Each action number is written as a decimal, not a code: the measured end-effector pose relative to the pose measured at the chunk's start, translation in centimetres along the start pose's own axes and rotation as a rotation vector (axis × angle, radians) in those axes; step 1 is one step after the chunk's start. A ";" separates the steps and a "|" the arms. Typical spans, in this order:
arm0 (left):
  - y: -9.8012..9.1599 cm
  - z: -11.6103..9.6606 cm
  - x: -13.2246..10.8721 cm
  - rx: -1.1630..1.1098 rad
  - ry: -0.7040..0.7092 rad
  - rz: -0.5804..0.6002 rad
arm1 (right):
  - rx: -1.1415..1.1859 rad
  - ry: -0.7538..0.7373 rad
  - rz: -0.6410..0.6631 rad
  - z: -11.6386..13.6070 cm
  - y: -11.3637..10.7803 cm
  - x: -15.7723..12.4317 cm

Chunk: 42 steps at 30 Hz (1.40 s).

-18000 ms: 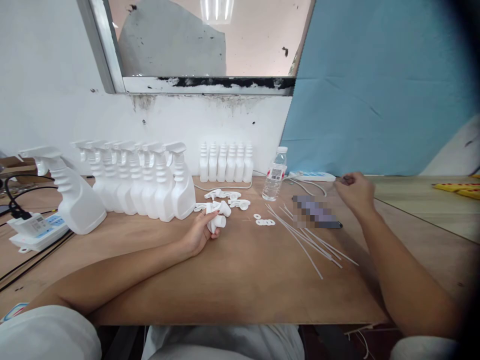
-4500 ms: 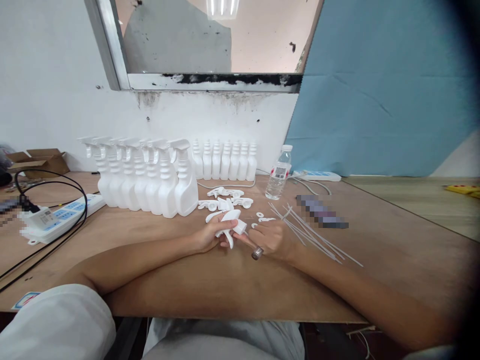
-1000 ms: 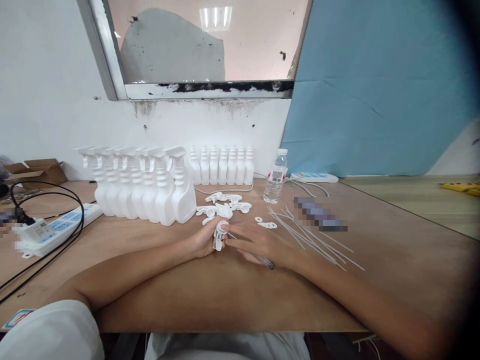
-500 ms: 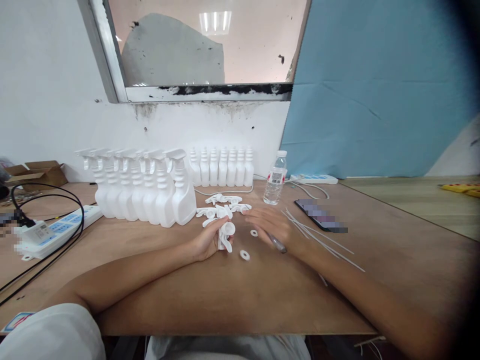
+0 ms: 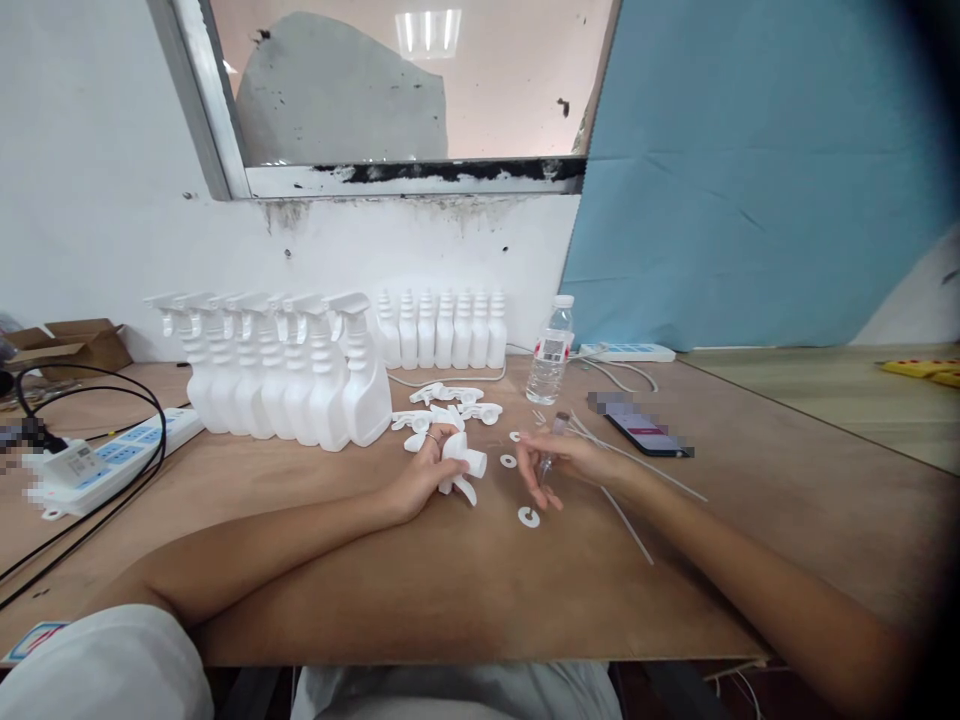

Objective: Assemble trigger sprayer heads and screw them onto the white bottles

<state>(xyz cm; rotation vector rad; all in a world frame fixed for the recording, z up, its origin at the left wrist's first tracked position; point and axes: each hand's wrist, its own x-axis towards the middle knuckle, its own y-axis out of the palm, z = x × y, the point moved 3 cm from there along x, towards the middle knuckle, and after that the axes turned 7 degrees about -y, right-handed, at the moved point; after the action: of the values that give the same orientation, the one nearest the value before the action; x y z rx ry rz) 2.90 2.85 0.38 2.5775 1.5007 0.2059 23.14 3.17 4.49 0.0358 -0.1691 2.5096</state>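
My left hand (image 5: 420,478) is closed around a white trigger spray head (image 5: 461,461), its round collar turned to the right. In my right hand (image 5: 551,462) is a slim tool with a clear handle (image 5: 559,424), held upright with its thin end down. That end meets a white ring washer (image 5: 529,517); I cannot tell if the washer is lifted off the table. Another white washer (image 5: 508,461) lies between the hands, and a further one (image 5: 514,436) shows by my right fingertips. Several loose spray heads (image 5: 448,394) lie behind my left hand.
White bottles with spray heads (image 5: 300,400) stand at left; headless bottles (image 5: 450,340) line the wall. A water bottle (image 5: 551,355), thin white tubes (image 5: 645,465) and a phone (image 5: 641,428) are at right. A power strip (image 5: 161,432) with black cables lies far left.
My left hand has turned the spray head so its collar points right. My right hand has swung the tool upright, and the near washer has shifted right to the tool's end.
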 end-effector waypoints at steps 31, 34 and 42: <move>-3.3 -21.4 -5.1 1.555 1.056 -0.823 | -1.000 -0.174 -0.613 1.0 -0.7 0.1; -4.0 -23.9 -5.0 1.537 1.018 -0.922 | -1.029 -0.232 -0.628 2.5 -0.9 1.0; -4.5 -26.1 -3.7 1.447 0.910 -0.967 | -1.070 -0.424 -0.681 10.6 -1.6 4.2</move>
<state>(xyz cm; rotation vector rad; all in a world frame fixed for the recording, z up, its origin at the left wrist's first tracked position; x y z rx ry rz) -7.80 3.46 24.90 1.7528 4.1998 0.1893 20.52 5.57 15.48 0.1535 -1.3745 1.4608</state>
